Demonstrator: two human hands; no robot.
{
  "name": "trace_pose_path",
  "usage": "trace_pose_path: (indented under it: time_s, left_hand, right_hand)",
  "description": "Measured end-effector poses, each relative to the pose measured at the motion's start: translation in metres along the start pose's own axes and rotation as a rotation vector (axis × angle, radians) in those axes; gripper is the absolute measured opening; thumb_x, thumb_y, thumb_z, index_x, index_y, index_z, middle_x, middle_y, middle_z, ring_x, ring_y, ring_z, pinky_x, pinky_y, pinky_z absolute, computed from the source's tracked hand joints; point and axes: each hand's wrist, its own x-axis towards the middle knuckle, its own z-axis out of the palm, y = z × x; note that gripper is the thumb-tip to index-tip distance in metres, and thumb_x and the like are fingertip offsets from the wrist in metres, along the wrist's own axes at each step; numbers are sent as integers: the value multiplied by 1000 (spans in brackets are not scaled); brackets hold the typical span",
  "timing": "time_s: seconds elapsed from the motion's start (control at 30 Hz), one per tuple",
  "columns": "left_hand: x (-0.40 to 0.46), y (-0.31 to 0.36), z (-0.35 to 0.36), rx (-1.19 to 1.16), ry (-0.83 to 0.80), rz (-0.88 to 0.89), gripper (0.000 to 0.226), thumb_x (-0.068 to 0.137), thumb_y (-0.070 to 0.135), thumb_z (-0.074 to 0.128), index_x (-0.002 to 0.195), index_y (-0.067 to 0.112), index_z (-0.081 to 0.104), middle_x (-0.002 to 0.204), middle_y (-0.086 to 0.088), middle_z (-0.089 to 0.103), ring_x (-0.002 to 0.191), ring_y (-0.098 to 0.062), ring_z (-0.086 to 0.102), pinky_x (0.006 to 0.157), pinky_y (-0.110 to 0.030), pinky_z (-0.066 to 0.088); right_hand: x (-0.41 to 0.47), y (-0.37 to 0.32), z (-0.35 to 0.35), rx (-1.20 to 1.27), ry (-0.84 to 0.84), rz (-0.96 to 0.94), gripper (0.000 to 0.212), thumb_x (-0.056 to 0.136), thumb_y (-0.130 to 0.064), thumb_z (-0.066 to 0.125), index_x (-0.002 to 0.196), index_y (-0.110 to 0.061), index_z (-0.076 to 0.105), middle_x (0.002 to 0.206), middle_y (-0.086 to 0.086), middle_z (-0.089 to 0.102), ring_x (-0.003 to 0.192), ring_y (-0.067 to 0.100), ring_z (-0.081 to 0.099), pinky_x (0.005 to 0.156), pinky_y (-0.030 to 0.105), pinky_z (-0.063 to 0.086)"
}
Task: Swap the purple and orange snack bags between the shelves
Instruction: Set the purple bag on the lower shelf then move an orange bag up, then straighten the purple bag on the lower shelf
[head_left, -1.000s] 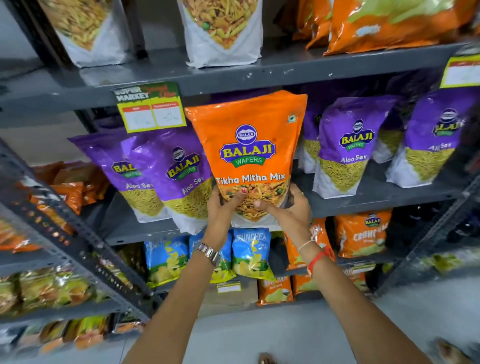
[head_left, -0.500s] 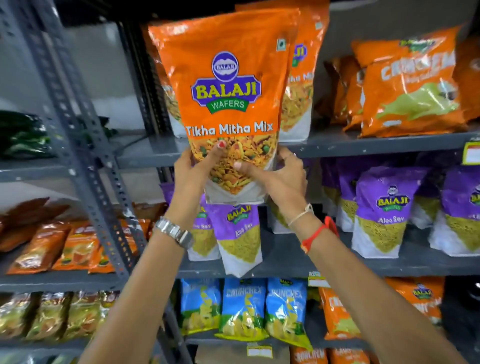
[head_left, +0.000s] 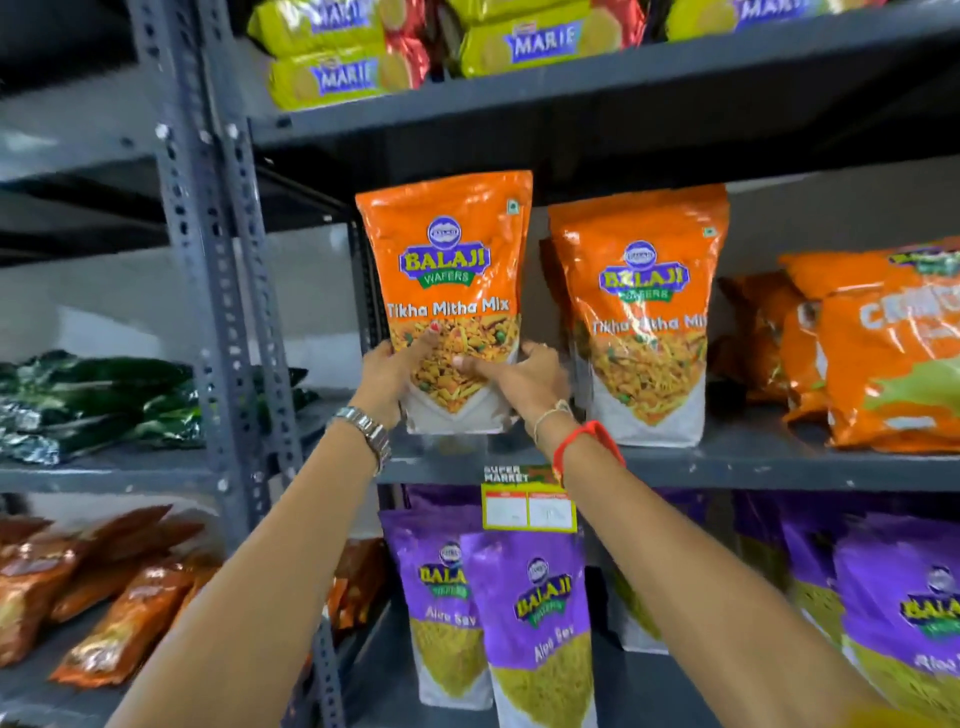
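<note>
An orange Tikha Mitha Mix bag stands upright at the left end of the upper grey shelf, its base at the shelf surface. My left hand grips its lower left side and my right hand its lower right side, thumbs across the front. A second orange bag of the same kind stands just to its right. On the shelf below, several purple Aloo Sev bags stand upright.
A perforated grey upright post runs just left of the held bag. Orange crisp packets fill the shelf's right end. Marie biscuit packs lie on the top shelf. A price tag hangs from the shelf edge. Dark green packets lie in the left rack.
Both hands have carried the orange bag up from in front of the purple-bag shelf to the shelf above, beside the other orange bag. The view has tilted upward.
</note>
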Motion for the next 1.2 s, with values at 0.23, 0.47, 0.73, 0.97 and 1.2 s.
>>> trace_pose_path:
  time_s: [0.23, 0.47, 0.73, 0.97, 1.2]
  left_hand:
    - [28, -23, -4, 29, 64, -80, 50, 74, 36, 72, 113, 9, 56, 114, -13, 67, 84, -26, 66, 72, -36, 54]
    - [31, -34, -3, 97, 110, -52, 41, 76, 39, 69, 107, 17, 52, 122, -13, 63, 82, -22, 59, 76, -36, 47]
    - [31, -35, -3, 116, 88, -75, 57, 80, 39, 64, 126, 10, 46, 128, -12, 59, 79, -18, 55, 56, -28, 43]
    - [29, -46, -13, 305, 153, 12, 80, 75, 52, 64, 136, 8, 36, 135, -8, 51, 122, -25, 50, 100, -39, 42]
    - [-54, -130, -30, 86, 500, 487, 25, 83, 25, 63, 104, 13, 55, 93, 3, 58, 83, -5, 55, 76, -17, 45]
  right_hand:
    - [23, 26, 18, 1, -75, 48, 45, 56, -53, 87, 76, -21, 63, 72, -8, 64, 63, 5, 58, 52, 19, 40]
    - [31, 36, 27, -18, -107, 56, 59, 54, -58, 85, 94, -18, 68, 98, 1, 75, 89, 21, 69, 83, 35, 57]
    - [29, 38, 29, -47, -128, 32, 70, 54, -64, 81, 106, -21, 63, 108, 2, 73, 98, 25, 68, 91, 44, 56]
    - [5, 32, 17, -159, -119, -54, 89, 58, -63, 80, 130, -24, 46, 131, 3, 62, 119, 27, 59, 98, 46, 50]
    - [-96, 115, -24, 240, 357, -305, 28, 79, -8, 69, 99, -25, 60, 82, -12, 65, 73, 4, 61, 67, 26, 55]
